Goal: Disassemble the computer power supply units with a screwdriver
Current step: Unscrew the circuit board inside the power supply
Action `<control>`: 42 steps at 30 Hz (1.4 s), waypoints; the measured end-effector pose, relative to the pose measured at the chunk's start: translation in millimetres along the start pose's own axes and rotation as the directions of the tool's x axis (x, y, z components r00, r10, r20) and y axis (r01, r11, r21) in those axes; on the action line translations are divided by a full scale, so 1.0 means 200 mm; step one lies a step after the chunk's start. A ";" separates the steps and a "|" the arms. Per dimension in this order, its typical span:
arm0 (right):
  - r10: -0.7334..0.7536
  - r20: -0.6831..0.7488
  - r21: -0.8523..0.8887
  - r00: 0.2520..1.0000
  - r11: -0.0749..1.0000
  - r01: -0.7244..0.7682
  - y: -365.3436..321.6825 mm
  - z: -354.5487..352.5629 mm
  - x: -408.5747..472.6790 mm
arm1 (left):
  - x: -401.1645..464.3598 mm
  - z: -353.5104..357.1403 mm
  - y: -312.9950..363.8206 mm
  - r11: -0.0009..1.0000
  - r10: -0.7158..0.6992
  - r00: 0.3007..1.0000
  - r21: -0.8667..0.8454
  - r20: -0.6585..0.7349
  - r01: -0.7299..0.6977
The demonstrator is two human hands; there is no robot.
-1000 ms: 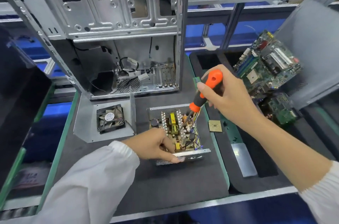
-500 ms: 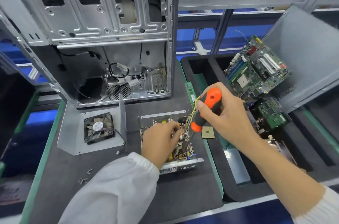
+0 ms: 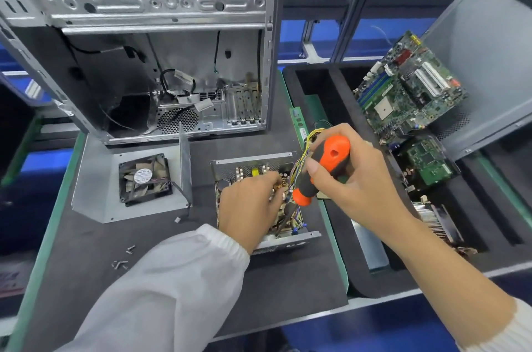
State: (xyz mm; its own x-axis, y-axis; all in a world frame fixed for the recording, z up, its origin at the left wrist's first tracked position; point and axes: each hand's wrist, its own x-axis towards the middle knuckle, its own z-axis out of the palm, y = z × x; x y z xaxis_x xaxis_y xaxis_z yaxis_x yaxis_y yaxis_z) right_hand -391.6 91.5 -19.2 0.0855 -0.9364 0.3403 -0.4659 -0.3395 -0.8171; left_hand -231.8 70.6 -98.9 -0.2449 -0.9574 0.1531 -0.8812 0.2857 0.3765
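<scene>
A dark mat is covering the table [image 3: 288, 288]. On it, the open power supply [image 3: 288, 232] is lying mid-table. The left hand [image 3: 247, 207] is reaching into it, fingertips hidden, grip unclear. The right hand [image 3: 354, 181] is gripping the screwdriver [image 3: 322, 170], tip down inside. Behind is standing a case [image 3: 161, 43]; a fan [image 3: 145, 179] is lying left.

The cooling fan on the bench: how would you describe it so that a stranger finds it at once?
Start at the big open computer case. Just in front of it lies a bent grey metal cover, and the cooling fan sits in it. It is the only black square frame with blades and a round white label.
</scene>
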 end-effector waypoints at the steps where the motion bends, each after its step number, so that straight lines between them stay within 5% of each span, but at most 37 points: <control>1: -0.006 0.007 0.001 1.000 1.000 0.006 0.00 0.00 -0.02 | 0.00 0.00 0.00 1.000 0.001 1.000 0.011 -0.017 0.000; 6: 0.007 -0.030 0.010 1.000 1.000 -0.007 -0.01 -0.01 -0.09 | -0.05 -0.03 0.02 1.000 -0.017 0.999 -0.003 -0.030 0.017; 13: -0.016 -0.043 0.013 0.999 1.000 0.016 -0.01 -0.01 -0.12 | -0.14 -0.07 0.06 0.999 0.017 0.976 -0.036 -0.217 -0.025; 17: -0.041 -0.025 -0.044 0.999 0.998 0.040 0.00 0.00 -0.14 | -0.12 -0.06 0.04 0.993 -0.064 0.988 -0.103 -0.139 0.049; 27: -0.047 -0.040 -0.051 0.998 0.998 0.045 0.02 0.01 -0.17 | -0.11 -0.05 0.04 0.993 -0.054 0.980 -0.112 -0.191 0.033; 42: -0.049 -0.025 -0.012 0.999 0.999 0.049 0.05 0.01 -0.15 | -0.02 -0.05 0.01 0.993 -0.115 0.993 0.035 0.006 0.115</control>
State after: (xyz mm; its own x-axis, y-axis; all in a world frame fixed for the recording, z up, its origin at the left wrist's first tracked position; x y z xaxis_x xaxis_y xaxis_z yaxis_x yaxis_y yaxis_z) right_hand -397.8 117.0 -38.4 0.0864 -0.9163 0.3911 -0.4718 -0.3834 -0.7940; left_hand -228.3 75.2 -89.8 -0.1444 -0.9842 0.1029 -0.9173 0.1721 0.3591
